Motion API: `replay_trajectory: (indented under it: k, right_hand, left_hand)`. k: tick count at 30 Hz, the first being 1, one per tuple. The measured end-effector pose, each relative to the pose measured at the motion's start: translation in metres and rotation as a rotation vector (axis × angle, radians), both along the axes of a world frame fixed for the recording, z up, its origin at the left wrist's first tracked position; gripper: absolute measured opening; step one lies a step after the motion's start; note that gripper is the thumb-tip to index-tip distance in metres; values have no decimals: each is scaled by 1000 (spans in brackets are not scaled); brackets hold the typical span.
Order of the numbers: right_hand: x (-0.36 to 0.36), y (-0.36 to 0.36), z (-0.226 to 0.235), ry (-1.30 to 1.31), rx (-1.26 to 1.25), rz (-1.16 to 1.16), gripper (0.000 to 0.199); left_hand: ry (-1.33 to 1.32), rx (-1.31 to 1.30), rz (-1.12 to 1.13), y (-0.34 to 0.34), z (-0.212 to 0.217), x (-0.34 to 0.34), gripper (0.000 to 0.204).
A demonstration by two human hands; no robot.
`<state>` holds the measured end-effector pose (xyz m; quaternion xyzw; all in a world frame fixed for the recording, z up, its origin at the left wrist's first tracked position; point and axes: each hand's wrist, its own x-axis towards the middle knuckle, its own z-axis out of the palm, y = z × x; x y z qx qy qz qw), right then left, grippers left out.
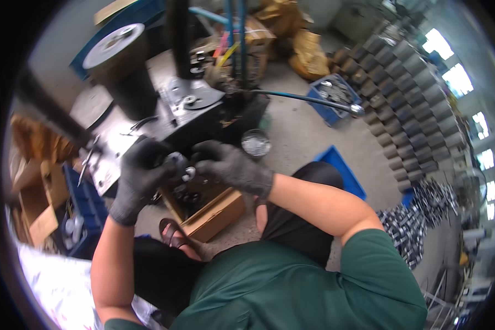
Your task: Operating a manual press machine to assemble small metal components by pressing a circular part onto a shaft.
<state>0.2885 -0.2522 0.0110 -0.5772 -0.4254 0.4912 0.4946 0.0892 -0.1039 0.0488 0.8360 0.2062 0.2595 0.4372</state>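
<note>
My left hand (142,179), in a dark grey work glove, is closed with its fingers curled round a small shiny metal part (176,159). Just below it a bright ring-shaped metal piece (188,174) shows between the two hands; which hand bears it is unclear. My right hand (228,165), gloved alike, is curled close beside these parts, its fingertips bent inward. Whatever its fingers pinch is hidden and blurred. Both hands are raised over an open cardboard box (217,215) with dark and shiny small parts inside, in front of the metal machine table (173,124).
A lever rod (308,99) juts right from the machine. On the floor stand a round tin of metal bits (256,143), a blue crate of parts (333,93) and a blue tray (344,170). Stacked cylinders (401,104) and a heap of metal parts (404,225) lie right.
</note>
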Motion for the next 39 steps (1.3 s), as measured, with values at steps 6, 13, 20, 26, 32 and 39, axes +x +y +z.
replay_trajectory:
  k: [6, 13, 20, 26, 32, 39]
  right_hand:
    - [-6, -9, 1, -91, -63, 227, 54]
    - [7, -42, 23, -30, -137, 203, 38]
    - [17, -115, 50, 75, -80, 118, 48]
    - [60, -244, 84, 129, 163, -271, 51]
    - [113, -393, 88, -60, 61, -1036, 47]
    - [200, -603, 36, -297, 41, -1863, 34]
  left_hand:
    - [-171, 240, -109, 0, 3, 5, 26]
    - [-44, 466, -152, -1, -17, -4, 42]
    - [-40, 730, -228, -6, -16, 0, 60]
    - [102, 668, -135, 33, -40, -20, 37]
    - [120, -285, -94, 51, -48, -22, 46]
    - [71, -2, -94, 13, -46, -15, 56]
